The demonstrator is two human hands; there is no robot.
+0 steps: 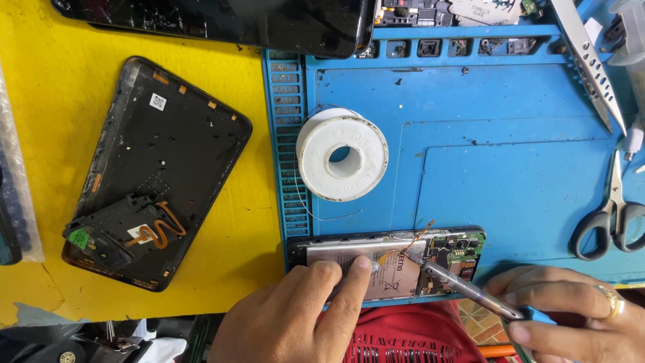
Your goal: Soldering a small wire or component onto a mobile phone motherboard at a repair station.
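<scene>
Two hands are being seen at the bottom edge. The left hand [295,316] is being pressed, fingers together, onto the silver battery of one opened phone [390,259], which is lying along the near edge of the blue mat [484,154]. The right hand [571,309], a gold ring on one finger, is pinching one soldering iron [463,286], whose metal tip is being held against the phone's inside, beside the green board.

One white spool of solder wire [342,153] is lying flat on the mat, just beyond the phone, with a thin strand trailing from it. One pair of black-handled scissors [613,215] is resting at the mat's right side, and one pair of steel tweezers [591,60] is lying above them. One black back cover [158,171], inner face up, is lying on the yellow desk [54,101], well apart from the phone. One dark screen panel [222,20] is lying across the top edge.
</scene>
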